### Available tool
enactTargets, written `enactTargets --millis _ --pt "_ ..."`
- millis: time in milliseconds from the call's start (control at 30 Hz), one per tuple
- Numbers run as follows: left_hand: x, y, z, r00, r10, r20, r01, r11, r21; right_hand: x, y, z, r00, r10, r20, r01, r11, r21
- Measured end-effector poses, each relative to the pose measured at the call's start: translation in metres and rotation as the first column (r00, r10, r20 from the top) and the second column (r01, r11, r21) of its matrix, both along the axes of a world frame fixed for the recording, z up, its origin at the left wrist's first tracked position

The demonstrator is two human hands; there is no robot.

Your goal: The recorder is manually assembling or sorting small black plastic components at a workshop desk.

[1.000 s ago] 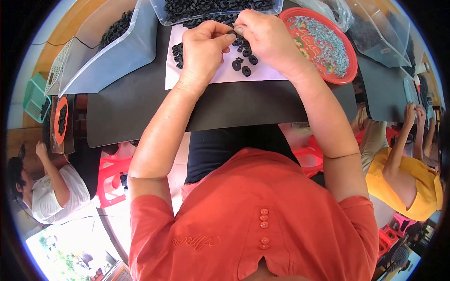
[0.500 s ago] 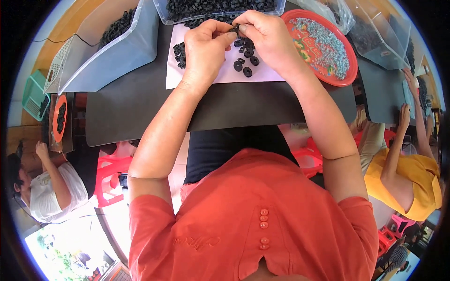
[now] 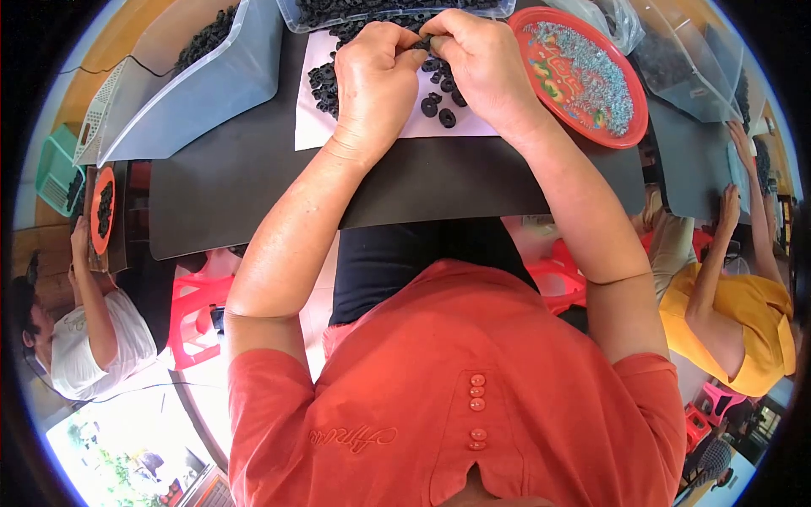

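Note:
My left hand (image 3: 378, 80) and my right hand (image 3: 483, 68) meet over a pale sheet (image 3: 315, 135), fingertips pinched together. Between them is a small black part (image 3: 425, 42), mostly covered by the fingers. Just below the fingertips lie several loose black ring-shaped pieces (image 3: 447, 117) with holes in the middle. A small heap of black parts (image 3: 323, 87) rests on the sheet beside my left hand. More black parts spill at the sheet's far edge, in front of a clear bin (image 3: 397, 15) full of them.
Right of my hands stands a red round tray (image 3: 639, 114) holding many tiny silvery pieces. A large translucent bin (image 3: 194, 106) with black parts is on the left, another clear bin (image 3: 684, 63) far right. People in white (image 3: 106, 346) and yellow (image 3: 718, 325) sit at either side.
My hands stay pinched together and have shifted slightly, with a small turn of the fingers. The view has moved a little. At the left, the other person's hand has risen toward the orange tray.

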State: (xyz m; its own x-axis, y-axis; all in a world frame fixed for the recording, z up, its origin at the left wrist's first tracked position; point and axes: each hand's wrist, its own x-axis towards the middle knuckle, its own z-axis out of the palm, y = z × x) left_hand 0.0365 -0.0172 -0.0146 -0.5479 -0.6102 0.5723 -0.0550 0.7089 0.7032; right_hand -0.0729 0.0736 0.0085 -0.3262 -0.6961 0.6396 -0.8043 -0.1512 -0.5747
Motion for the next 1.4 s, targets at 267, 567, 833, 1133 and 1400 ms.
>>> enactTargets --millis 267,567,833,1133,1400 --pt "-0.002 0.003 0.001 0.999 -0.02 -0.051 0.026 0.992 0.122 -0.005 -0.002 -0.007 0.999 -0.028 -0.041 0.028 1.0 -0.002" --pt "-0.001 0.002 0.0 0.999 -0.034 -0.022 0.037 0.994 0.108 -0.006 -0.001 -0.007 1.0 -0.014 -0.019 0.014 1.0 -0.02" --pt "-0.002 0.004 -0.005 1.0 -0.005 -0.026 0.006 0.999 0.051 -0.002 -0.012 -0.026 0.966 -0.17 -0.194 0.138 0.976 -0.168" --pt "-0.001 0.008 -0.003 0.994 -0.025 -0.106 0.041 0.989 0.146 0.008 -0.011 -0.026 0.926 -0.26 -0.274 0.191 0.948 -0.253" --pt "-0.002 0.013 0.001 0.987 -0.003 -0.161 0.048 0.96 0.276 0.009 -0.017 -0.03 0.967 -0.219 -0.129 0.171 0.935 -0.31"
